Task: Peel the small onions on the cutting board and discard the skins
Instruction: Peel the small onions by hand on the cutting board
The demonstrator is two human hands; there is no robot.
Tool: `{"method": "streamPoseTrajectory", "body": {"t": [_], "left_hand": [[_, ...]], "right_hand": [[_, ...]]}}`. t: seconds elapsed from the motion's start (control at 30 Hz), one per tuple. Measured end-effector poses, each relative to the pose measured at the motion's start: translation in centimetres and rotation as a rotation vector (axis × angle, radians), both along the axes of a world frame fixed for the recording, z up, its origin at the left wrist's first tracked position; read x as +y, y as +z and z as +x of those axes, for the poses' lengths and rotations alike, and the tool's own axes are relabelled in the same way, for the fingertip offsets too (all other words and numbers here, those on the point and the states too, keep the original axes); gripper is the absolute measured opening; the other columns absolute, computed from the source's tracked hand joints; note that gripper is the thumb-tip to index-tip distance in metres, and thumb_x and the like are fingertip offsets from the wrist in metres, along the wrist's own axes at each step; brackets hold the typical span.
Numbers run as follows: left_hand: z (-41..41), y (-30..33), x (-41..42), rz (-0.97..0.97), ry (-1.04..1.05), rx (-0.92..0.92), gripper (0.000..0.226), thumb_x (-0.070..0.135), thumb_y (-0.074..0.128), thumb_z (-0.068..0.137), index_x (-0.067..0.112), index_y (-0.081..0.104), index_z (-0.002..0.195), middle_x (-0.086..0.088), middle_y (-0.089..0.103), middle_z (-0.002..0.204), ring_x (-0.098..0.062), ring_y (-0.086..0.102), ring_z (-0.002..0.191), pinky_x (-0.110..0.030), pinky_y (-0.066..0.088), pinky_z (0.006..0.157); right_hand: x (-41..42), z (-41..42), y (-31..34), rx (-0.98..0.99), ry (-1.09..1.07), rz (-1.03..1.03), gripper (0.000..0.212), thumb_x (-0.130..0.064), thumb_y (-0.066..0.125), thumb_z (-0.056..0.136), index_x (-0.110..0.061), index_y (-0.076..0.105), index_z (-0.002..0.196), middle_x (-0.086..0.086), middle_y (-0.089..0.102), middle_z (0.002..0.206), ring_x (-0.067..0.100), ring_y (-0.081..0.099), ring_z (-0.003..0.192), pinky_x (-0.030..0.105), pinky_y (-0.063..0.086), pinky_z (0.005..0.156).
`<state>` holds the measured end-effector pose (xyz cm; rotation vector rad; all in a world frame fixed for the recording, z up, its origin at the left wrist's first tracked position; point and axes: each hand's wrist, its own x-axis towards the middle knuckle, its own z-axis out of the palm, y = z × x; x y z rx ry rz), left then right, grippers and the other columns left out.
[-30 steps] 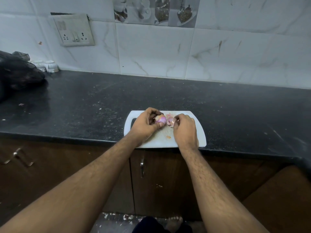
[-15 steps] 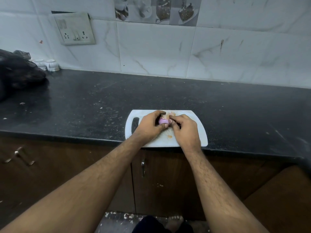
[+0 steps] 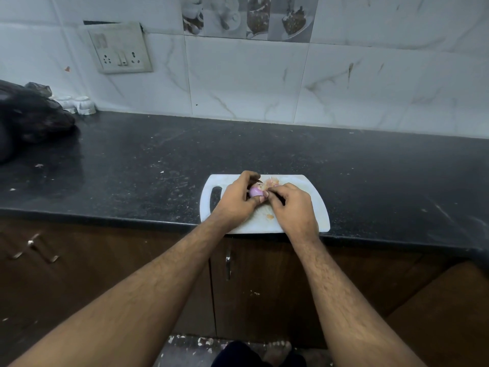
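A white cutting board (image 3: 316, 205) lies at the front edge of the black counter. My left hand (image 3: 235, 200) grips a small purple onion (image 3: 255, 191) just above the board, thumb and fingers curled round it. My right hand (image 3: 292, 207) sits right beside it, its fingertips pinching at the onion's right side where pale skin (image 3: 270, 182) sticks out. A small orange-pink scrap of skin (image 3: 270, 216) lies on the board between my wrists. Other onions, if any, are hidden behind my hands.
The black counter (image 3: 132, 160) stretches left and right of the board. A dark bag (image 3: 29, 120) and small white cups (image 3: 79, 104) sit at the far left by the tiled wall. A wall socket (image 3: 120, 47) hangs above. Brown cabinet doors (image 3: 227, 263) are below.
My hands came together from slightly apart; the onion was turned in my left hand and its smooth purple side now faces me. The right fingertips closed in on its right side.
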<state>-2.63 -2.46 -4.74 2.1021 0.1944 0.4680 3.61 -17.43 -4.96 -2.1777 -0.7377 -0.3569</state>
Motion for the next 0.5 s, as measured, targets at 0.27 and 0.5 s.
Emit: {"method": "streamPoseTrajectory", "body": {"t": [0.27,0.5], "left_hand": [[0.22,-0.47,-0.27,0.188,-0.038,-0.006,0.041,0.007,0.065,0.096,0.017,0.055,0.134,-0.002,0.057,0.122,-0.007,0.039,0.113,0.003,0.03,0.089],[0.32,-0.51,-0.37,0.196,-0.033,-0.037,0.04,0.016,0.071,0.094,0.018,0.056,0.131,0.009,0.057,0.119,-0.01,0.04,0.115,-0.022,0.035,0.094]], "right_hand": [[0.03,-0.05,-0.52,-0.003,0.002,0.051,0.022,-0.044,0.067,0.094,-0.027,0.073,0.107,-0.015,0.061,0.092,0.0,0.058,0.082,0.015,0.044,0.07],[-0.06,-0.21,-0.3,-0.023,0.007,0.05,0.009,-0.032,0.066,0.096,-0.024,0.07,0.1,-0.016,0.061,0.092,0.001,0.056,0.082,0.011,0.039,0.069]]}}
